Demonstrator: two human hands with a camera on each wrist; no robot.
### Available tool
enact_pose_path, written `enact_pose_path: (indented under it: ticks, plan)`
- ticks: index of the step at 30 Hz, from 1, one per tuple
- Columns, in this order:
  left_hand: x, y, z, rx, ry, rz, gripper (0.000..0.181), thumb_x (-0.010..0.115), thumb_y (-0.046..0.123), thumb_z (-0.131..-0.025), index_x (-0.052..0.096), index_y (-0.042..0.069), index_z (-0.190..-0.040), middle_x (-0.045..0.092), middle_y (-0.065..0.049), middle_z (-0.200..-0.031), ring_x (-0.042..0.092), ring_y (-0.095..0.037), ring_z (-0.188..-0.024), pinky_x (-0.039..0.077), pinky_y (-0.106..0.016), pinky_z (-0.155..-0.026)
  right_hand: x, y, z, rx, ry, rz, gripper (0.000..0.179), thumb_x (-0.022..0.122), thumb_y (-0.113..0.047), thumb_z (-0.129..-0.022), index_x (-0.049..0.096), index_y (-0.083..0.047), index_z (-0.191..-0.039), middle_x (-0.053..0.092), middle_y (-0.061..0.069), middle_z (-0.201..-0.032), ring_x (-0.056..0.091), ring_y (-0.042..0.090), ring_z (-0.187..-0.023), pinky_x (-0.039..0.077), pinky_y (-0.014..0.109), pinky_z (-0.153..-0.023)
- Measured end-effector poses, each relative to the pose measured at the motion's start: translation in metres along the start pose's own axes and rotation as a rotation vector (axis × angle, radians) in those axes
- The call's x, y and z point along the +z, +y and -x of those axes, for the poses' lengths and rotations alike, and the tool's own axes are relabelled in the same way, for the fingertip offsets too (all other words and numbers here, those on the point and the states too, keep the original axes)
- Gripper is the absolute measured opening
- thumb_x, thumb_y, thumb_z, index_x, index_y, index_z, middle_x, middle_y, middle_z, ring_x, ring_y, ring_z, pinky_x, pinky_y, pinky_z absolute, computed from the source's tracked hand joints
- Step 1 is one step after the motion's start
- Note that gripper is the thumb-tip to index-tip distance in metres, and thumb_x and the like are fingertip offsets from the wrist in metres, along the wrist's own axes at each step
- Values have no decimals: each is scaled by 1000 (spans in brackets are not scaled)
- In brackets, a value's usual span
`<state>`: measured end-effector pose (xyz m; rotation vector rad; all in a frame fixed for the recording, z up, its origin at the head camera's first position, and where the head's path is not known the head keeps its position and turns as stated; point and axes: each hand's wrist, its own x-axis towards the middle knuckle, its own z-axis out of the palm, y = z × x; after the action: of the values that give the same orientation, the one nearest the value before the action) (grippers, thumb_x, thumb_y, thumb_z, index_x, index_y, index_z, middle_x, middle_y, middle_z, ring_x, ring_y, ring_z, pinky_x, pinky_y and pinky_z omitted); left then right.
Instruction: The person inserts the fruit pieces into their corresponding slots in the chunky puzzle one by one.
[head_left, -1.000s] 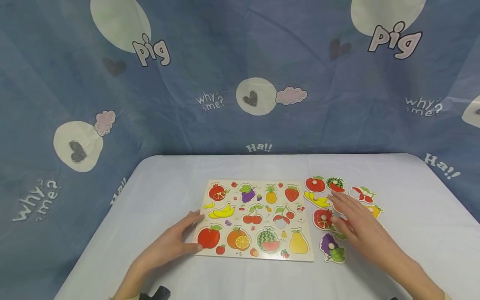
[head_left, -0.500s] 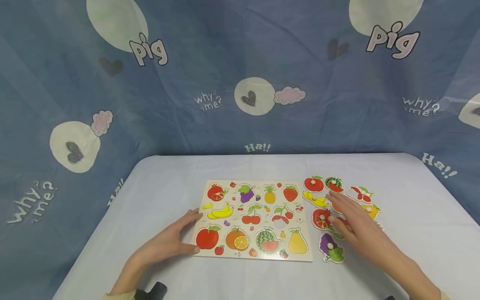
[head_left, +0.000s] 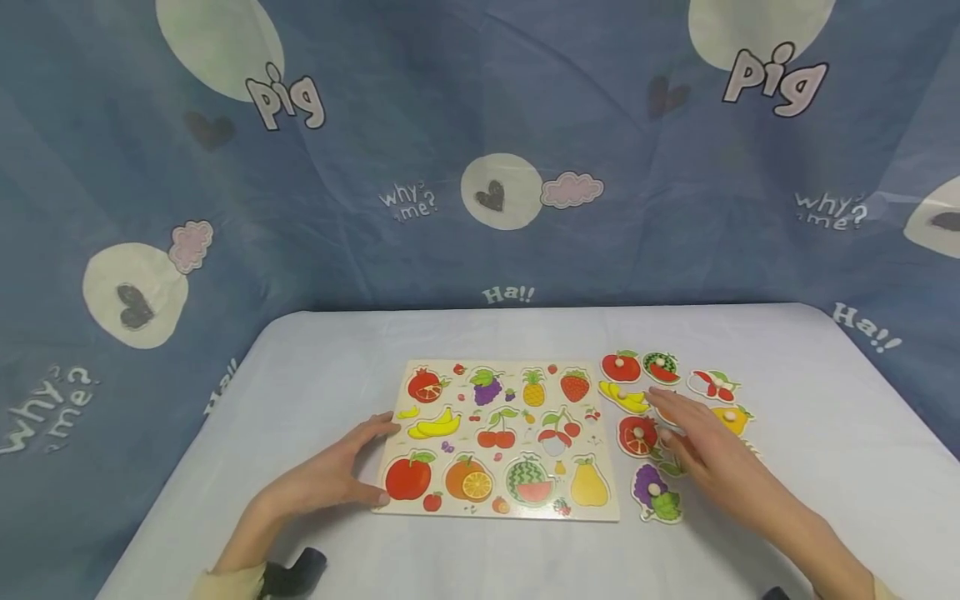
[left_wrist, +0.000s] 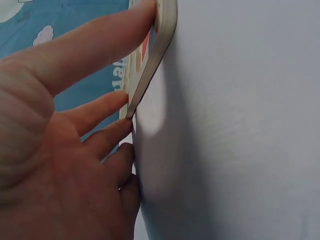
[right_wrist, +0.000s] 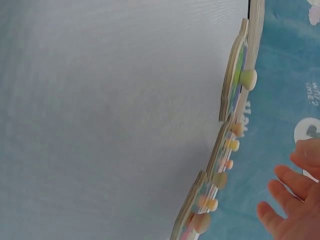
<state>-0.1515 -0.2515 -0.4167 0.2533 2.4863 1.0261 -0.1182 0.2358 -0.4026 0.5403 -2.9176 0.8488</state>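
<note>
A cream wooden puzzle board [head_left: 467,448] with printed fruit lies flat on the white table. My left hand [head_left: 322,475] rests at its left side, thumb near the front corner and fingertips further back along the edge. The left wrist view shows the thumb [left_wrist: 105,45] touching the board's rim. My right hand [head_left: 723,458] hovers palm down over loose knobbed fruit pieces, fingers extended and holding nothing. Nearest it are the banana piece [head_left: 624,397], the pomegranate piece [head_left: 637,436] and the grape piece [head_left: 656,493]. Other pieces are partly hidden beneath the hand.
An apple piece [head_left: 621,367] and a watermelon piece [head_left: 661,367] lie at the back of the group. Right of them are a lychee piece [head_left: 714,385] and a yellow piece [head_left: 731,419]. A blue printed cloth [head_left: 375,250] hangs behind the table.
The whole head view has shifted slightly, with the scene sliding left in it. Both hands keep nearly the same places over the board and pieces.
</note>
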Motion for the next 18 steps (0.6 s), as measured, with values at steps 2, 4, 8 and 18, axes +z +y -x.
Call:
enact_pose_path:
  ticks: [2, 4, 8, 18]
  plan:
    - [-1, 0, -1, -5, -6, -9, 92, 89, 23, -68, 42, 19, -147, 23, -12, -160, 21, -38, -143, 23, -68, -108, 0, 2, 0, -13, 7, -11, 57, 65, -9, -94, 44, -12, -147, 47, 11, -146, 41, 35, -134, 40, 58, -101]
    - [-3, -1, -1, -10, -10, -11, 93, 89, 24, -68, 42, 19, -148, 22, -12, -160, 20, -38, -143, 22, -68, -107, 0, 3, -1, -18, 13, -32, 53, 65, -8, -94, 48, -11, -144, 50, 11, -142, 44, 35, -131, 43, 57, -99]
    - [-4, -2, -3, -12, -18, 9, 93, 89, 23, -68, 42, 21, -148, 21, -12, -161, 20, -38, -143, 20, -69, -108, -2, 4, -4, -4, 0, -102, 44, 65, -7, -94, 55, -11, -137, 56, 10, -136, 51, 34, -125, 49, 56, -92]
    - [-4, -2, -4, -26, -23, 28, 92, 89, 22, -68, 42, 23, -148, 22, -11, -161, 20, -38, -143, 20, -70, -107, 0, 11, -14, 22, -36, -143, 30, 67, -8, -93, 63, -14, -123, 67, -3, -116, 63, 13, -98, 55, 30, -82]
